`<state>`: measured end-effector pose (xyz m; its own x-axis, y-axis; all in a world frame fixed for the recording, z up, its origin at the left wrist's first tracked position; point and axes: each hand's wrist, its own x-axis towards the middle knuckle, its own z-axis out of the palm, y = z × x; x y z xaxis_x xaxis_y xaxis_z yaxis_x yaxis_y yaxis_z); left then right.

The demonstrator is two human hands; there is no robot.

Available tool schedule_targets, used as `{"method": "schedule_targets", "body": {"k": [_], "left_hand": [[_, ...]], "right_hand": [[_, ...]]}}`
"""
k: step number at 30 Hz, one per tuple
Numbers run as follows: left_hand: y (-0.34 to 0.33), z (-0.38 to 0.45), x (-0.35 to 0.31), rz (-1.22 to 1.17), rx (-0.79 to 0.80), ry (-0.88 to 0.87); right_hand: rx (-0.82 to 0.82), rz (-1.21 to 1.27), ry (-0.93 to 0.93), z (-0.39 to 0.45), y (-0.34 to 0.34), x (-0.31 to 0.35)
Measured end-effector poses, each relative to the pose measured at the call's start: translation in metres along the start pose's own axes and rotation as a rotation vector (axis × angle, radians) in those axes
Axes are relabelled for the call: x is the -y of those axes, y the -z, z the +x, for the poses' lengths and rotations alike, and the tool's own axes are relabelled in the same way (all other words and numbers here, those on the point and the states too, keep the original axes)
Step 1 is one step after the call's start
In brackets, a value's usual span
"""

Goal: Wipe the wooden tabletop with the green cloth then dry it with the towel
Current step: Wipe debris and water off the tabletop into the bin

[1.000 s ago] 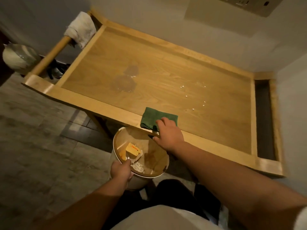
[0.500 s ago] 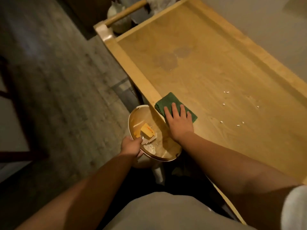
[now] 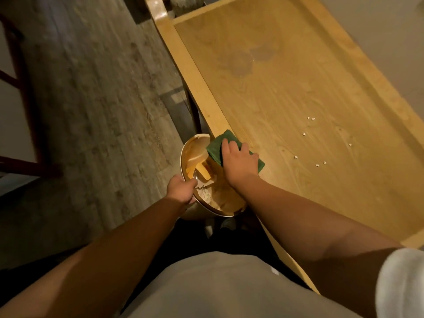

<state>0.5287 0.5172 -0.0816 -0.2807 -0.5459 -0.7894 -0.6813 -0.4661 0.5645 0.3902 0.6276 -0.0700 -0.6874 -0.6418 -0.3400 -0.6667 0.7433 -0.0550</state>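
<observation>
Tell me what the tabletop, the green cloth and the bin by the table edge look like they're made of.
Tabletop: light wood or wood veneer, with visible grain and a soft sheen. Green cloth: soft woven fabric, matte, folded, perhaps microfibre. Bin: probably plastic, given its smooth pale rim and glossy inner wall; I can't be sure.

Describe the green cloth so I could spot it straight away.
Find the long wooden tabletop and follow its near edge to where a round bin is held beneath. The green cloth lies there, folded under the right hand, the only dark green thing among tan wood.
</observation>
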Motion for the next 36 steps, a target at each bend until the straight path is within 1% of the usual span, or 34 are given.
{"method": "schedule_targets", "body": {"k": [2, 6, 8, 9, 12, 17, 20, 22, 25, 29, 31, 32, 34, 36], "left_hand": [[-0.002, -0.008, 0.006, 0.006, -0.009, 0.004], [-0.006, -0.019, 0.013, 0.025, 0.000, 0.013], [-0.009, -0.021, 0.014, 0.029, 0.003, 0.009], [-0.011, -0.022, 0.015, 0.034, 0.004, 0.004], [-0.016, -0.025, 0.018, 0.048, -0.005, -0.004], [-0.028, -0.031, 0.023, 0.122, -0.042, 0.010], [-0.035, -0.032, 0.023, 0.146, -0.056, 0.012], [-0.039, -0.032, 0.023, 0.155, -0.058, 0.007], [-0.043, -0.033, 0.022, 0.173, -0.075, 0.004], [-0.044, -0.034, 0.020, 0.193, -0.087, -0.001], [-0.044, -0.034, 0.020, 0.196, -0.087, 0.005], [-0.044, -0.033, 0.020, 0.199, -0.088, 0.007], [-0.045, -0.034, 0.019, 0.205, -0.090, 0.012], [-0.045, -0.032, 0.019, 0.210, -0.091, 0.014]], "right_hand": [[0.008, 0.007, 0.025, -0.004, 0.002, 0.000], [0.007, 0.080, 0.142, -0.008, 0.007, -0.014], [-0.002, 0.160, 0.154, -0.009, 0.011, -0.025], [-0.009, 0.238, 0.134, -0.011, 0.013, -0.031], [-0.044, 0.546, -0.001, -0.022, 0.019, -0.052], [-0.118, 0.993, -0.365, -0.053, 0.036, -0.105], [-0.182, 1.157, -0.521, -0.074, 0.049, -0.151], [-0.249, 1.211, -0.611, -0.087, 0.055, -0.186], [-0.347, 1.189, -0.701, -0.102, 0.056, -0.237], [-0.416, 0.994, -0.802, -0.106, 0.041, -0.284], [-0.369, 0.947, -0.846, -0.108, 0.027, -0.292], [-0.307, 0.897, -0.839, -0.109, 0.017, -0.292], [-0.159, 0.685, -0.762, -0.110, -0.002, -0.286], [-0.124, 0.515, -0.688, -0.104, -0.011, -0.272]]}}
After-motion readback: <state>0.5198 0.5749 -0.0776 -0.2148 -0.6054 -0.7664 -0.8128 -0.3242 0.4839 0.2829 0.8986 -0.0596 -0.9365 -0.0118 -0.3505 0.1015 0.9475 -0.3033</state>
